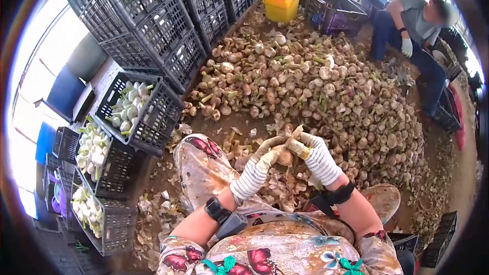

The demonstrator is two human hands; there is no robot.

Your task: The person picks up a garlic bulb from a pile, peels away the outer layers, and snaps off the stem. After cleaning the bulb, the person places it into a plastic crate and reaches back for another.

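Observation:
Both my hands wear dirty white striped gloves and meet over my lap. My left hand (257, 170) is closed around a garlic bulb (285, 157) with brown, loose skin. From the other side, my right hand (317, 158) presses its fingers around the bulb's upper part and stem, where a small yellowish band shows. Whether a tool is in that hand I cannot make out. Loose peeled skins (280, 193) lie below my hands, between my legs. Beyond them spreads a large heap of unpeeled garlic (305, 81).
Black crates of cleaned garlic (147, 117) stand at the left, with tall stacks of empty crates (147, 20) behind. A yellow bucket (281, 9) and another crate (336, 15) stand beyond the heap. A seated co-worker (415, 25) is at the right, another person farther back.

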